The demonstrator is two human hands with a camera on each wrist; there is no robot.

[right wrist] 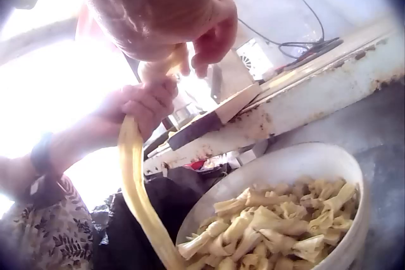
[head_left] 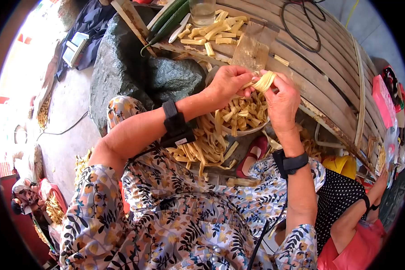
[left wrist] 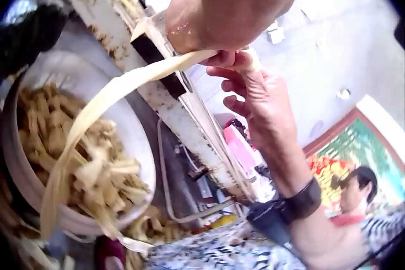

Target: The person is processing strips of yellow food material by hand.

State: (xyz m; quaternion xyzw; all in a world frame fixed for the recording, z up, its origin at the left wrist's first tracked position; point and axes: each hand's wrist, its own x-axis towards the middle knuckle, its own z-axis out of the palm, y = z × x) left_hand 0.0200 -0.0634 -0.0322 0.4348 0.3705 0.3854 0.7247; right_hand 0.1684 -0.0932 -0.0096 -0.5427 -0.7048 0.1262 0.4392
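In the head view, my left hand [head_left: 229, 84] and right hand [head_left: 284, 98] meet above a tub of folded pieces. Between them is a pale yellow strip [head_left: 265, 81], wound into a flat band at my right fingers. My left fingers pinch the strip beside that band. From my left hand [right wrist: 150, 104], a long tail of the strip [right wrist: 134, 169] hangs down in the right wrist view. The left wrist view shows this tail [left wrist: 107, 96] crossing in front of the white tub [left wrist: 147, 150]. My right hand [left wrist: 269, 102] holds the other end there, fingers bent.
A slatted bench [head_left: 337, 67] carries cut pieces [head_left: 220, 29], a small board [head_left: 255, 42], a glass [head_left: 202, 12], green cucumbers [head_left: 168, 20] and a black cable [head_left: 318, 40]. Long loose strips [head_left: 200, 146] lie beneath my arms. A dark plastic sheet [head_left: 117, 67] stands left; another person's arm [head_left: 351, 220] is at right.
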